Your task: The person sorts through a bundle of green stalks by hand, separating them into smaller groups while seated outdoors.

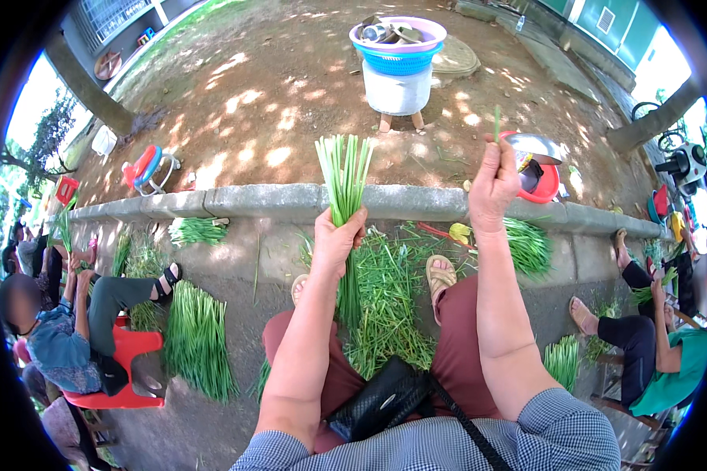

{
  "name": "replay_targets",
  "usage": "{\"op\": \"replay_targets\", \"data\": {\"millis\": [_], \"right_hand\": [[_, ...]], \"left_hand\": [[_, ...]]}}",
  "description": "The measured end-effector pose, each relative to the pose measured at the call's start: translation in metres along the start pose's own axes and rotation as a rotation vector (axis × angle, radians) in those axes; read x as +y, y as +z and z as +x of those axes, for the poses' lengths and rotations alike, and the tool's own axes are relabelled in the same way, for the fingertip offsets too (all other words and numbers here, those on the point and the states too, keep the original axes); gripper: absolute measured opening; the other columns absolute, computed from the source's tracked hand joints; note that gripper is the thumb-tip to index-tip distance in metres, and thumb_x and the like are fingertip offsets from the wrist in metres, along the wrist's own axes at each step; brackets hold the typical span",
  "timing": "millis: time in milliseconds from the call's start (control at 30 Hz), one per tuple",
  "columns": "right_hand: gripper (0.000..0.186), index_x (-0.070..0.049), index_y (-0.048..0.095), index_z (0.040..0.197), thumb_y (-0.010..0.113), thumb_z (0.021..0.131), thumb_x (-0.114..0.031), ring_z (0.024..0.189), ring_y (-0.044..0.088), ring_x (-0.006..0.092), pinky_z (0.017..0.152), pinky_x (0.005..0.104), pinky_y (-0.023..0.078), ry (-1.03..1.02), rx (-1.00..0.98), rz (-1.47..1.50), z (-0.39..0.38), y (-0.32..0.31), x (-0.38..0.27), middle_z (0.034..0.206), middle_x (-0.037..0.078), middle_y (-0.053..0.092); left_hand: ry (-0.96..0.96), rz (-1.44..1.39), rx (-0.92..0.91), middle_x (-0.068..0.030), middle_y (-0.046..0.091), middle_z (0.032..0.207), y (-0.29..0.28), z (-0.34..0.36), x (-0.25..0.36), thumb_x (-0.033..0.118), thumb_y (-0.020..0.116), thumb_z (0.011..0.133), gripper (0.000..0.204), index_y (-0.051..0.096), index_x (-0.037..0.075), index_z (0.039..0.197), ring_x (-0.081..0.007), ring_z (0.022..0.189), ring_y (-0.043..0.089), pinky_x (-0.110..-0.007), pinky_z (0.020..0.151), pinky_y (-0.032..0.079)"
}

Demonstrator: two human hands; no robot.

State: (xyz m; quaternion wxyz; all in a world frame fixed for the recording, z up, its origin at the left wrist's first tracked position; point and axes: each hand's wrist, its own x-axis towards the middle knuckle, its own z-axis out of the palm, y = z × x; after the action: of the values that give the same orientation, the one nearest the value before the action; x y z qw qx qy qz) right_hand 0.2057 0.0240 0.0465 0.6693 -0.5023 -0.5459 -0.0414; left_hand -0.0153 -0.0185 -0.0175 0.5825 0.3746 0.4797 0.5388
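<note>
My left hand (339,238) is closed around an upright bunch of garlic chives (344,171), pale cut ends on top and green leaves hanging below the fist. Raised to the right and apart from it, my right hand (492,187) pinches a short green piece of chive (496,122) between thumb and fingers. Between my feet spreads a loose heap of green chive leaves (389,302). A neat pile of chives (529,246) lies beyond my right forearm, partly hidden by it.
A concrete curb (275,202) runs across ahead. Beyond it stand a white bucket (398,90) topped with basins and a red basin (546,184). Chive piles (199,341) lie at left. Seated people (63,349) work on both sides. A black bag (381,400) rests on my lap.
</note>
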Motion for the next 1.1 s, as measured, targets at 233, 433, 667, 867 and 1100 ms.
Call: {"op": "replay_targets", "data": {"millis": [233, 433, 667, 867, 1100], "right_hand": [[0.019, -0.006, 0.054, 0.087, 0.043, 0.096, -0.019, 0.061, 0.048, 0.0065, 0.054, 0.0192, 0.038, 0.809, -0.209, 0.733, -0.072, -0.023, -0.046, 0.072, 0.0, 0.054], [0.019, -0.003, 0.055, 0.095, 0.044, 0.096, -0.018, 0.075, 0.05, 0.0083, 0.065, 0.0223, 0.042, 0.837, -0.408, 0.789, -0.14, -0.035, -0.063, 0.083, 0.002, 0.055], [0.02, -0.001, 0.056, 0.097, 0.044, 0.095, -0.017, 0.074, 0.049, 0.0075, 0.067, 0.0209, 0.042, 0.816, -0.438, 0.674, -0.162, -0.049, -0.086, 0.082, 0.001, 0.055], [0.021, -0.001, 0.055, 0.099, 0.043, 0.096, -0.018, 0.07, 0.044, 0.0051, 0.065, 0.0192, 0.04, 0.736, -0.373, 0.633, -0.162, -0.059, -0.09, 0.08, -0.001, 0.053], [0.023, -0.003, 0.052, 0.088, 0.039, 0.097, -0.019, 0.067, 0.048, 0.0092, 0.063, 0.0218, 0.04, 0.819, -0.835, 0.49, -0.201, -0.126, -0.062, 0.074, 0.003, 0.054]], "left_hand": [[-0.043, -0.104, 0.01, -0.0007, 0.053, 0.061, 0.013, -0.054, -0.012, 0.013, 0.064, 0.082, 0.011, 0.057, 0.005, 0.083, -0.0085, 0.05, 0.047, -0.023, 0.045, 0.037], [-0.063, -0.283, -0.04, -0.0041, 0.054, 0.069, 0.025, -0.124, -0.043, 0.01, 0.062, 0.085, 0.014, 0.056, 0.002, 0.094, -0.0131, 0.056, 0.049, -0.024, 0.052, 0.041], [0.006, -0.251, 0.088, 0.001, 0.058, 0.076, 0.048, -0.156, -0.058, 0.004, 0.058, 0.087, 0.01, 0.06, 0.001, 0.096, -0.0058, 0.062, 0.051, -0.02, 0.055, 0.041], [0.102, -0.193, 0.178, 0.0023, 0.057, 0.075, 0.056, -0.168, -0.061, 0.005, 0.059, 0.087, 0.007, 0.058, 0.001, 0.092, -0.0038, 0.06, 0.049, -0.019, 0.052, 0.04], [0.195, -0.022, 0.236, 0.0004, 0.053, 0.068, 0.047, -0.191, -0.071, 0.004, 0.057, 0.088, 0.004, 0.058, 0.001, 0.09, -0.0063, 0.056, 0.047, -0.02, 0.051, 0.038]]}}
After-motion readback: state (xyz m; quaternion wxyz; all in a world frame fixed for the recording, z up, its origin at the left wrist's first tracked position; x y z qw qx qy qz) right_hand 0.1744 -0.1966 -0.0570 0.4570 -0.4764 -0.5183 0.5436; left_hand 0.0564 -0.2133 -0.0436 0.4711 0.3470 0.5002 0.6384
